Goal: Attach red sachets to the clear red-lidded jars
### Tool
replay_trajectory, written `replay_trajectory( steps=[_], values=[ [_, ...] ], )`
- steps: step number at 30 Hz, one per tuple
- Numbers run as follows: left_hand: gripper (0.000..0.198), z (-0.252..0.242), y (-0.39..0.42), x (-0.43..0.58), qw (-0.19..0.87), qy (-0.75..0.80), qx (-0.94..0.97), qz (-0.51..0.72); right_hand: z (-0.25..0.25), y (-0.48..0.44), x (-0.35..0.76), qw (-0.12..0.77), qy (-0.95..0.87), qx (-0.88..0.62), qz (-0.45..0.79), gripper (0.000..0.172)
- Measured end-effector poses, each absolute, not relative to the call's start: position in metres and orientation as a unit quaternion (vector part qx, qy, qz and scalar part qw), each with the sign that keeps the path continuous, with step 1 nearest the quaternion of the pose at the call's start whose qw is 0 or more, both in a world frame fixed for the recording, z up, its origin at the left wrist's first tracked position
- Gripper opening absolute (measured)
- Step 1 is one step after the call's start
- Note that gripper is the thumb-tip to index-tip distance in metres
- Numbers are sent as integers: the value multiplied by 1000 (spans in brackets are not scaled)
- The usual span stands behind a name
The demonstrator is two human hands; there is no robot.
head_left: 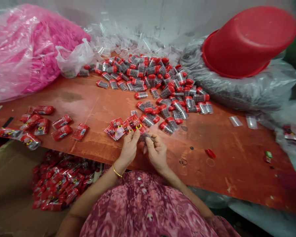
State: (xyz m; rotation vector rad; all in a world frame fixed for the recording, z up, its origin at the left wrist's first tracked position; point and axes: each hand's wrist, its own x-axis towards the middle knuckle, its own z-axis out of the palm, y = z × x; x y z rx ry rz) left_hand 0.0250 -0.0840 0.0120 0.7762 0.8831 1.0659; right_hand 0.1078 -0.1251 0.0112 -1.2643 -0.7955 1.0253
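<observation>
Just over the front of the table, my left hand (128, 148) has its thumb and fingers pinched together. What lies in that pinch is hidden. My right hand (158, 152) is closed round a small clear tube (144, 136) with dark contents, mostly covered by the fingers. Both hands meet at this tube. Right beyond my left hand lie printed red labels (115, 128) in a loose stack, with more red labels (133, 122) beside them. Several red-capped clear tubes (149, 120) with dark contents lie just past my fingers.
A heap of red-capped tubes (143, 70) spreads over the orange table (84, 90). Red-wrapped tubes (61, 126) lie left, above a box of wrapped tubes (61, 181). A pink-filled bag (37, 46) stands back left, a red bucket (246, 42) on a bag (232, 89) back right.
</observation>
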Motion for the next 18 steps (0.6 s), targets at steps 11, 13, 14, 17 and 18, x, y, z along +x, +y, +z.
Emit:
replay_trajectory(
  steps=[11,13,14,17,18],
  values=[
    [33,15,-78,21,693,423,343,473,8,-128,116,554,-434,-552,448,20],
    [28,14,-79,22,695,427,347,463,8,-127,116,562,-433,-554,436,19],
    [26,13,-80,23,700,424,348,457,7,-127,116,571,-426,-554,431,19],
    [23,15,-80,22,716,415,342,445,7,-125,114,588,-394,-535,461,21],
    [24,17,-80,21,721,416,335,441,7,-125,114,587,-384,-519,489,23]
  ],
)
